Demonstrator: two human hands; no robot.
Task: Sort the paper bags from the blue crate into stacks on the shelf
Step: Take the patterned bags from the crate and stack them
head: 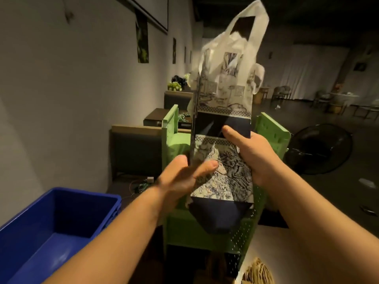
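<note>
Two hands hold one bag upright in front of us. Our right hand (pixel 254 154) grips the right edge of the flattened paper bag with a navy-and-white botanical print and dark navy bands (pixel 222 128), thumb laid across the front at the middle dark band and fingers wrapped behind. Our left hand (pixel 184 173) pinches the bag's left edge lower down, thumb on the printed front, the other fingers partly hidden behind the paper. The bag stands tall and slightly tilted, its white ribbon handles (pixel 249 19) blurred at the top and its folded navy base pointing down.

Just behind and below the bag is the light green perforated metal shelf (pixel 272 132), its side panels rising on either side of the bag; the bag hangs above the shelf's upper tier, and we cannot tell whether it touches it. At lower left sits the blue plastic crate (pixel 51 222), its visible interior bare. Farther off, a dark sofa (pixel 135 150) stands against the pale wall, and a black floor fan (pixel 322 148) rests on the floor at right. A bundle of straw-coloured fibre (pixel 257 272) shows at the bottom edge.
</note>
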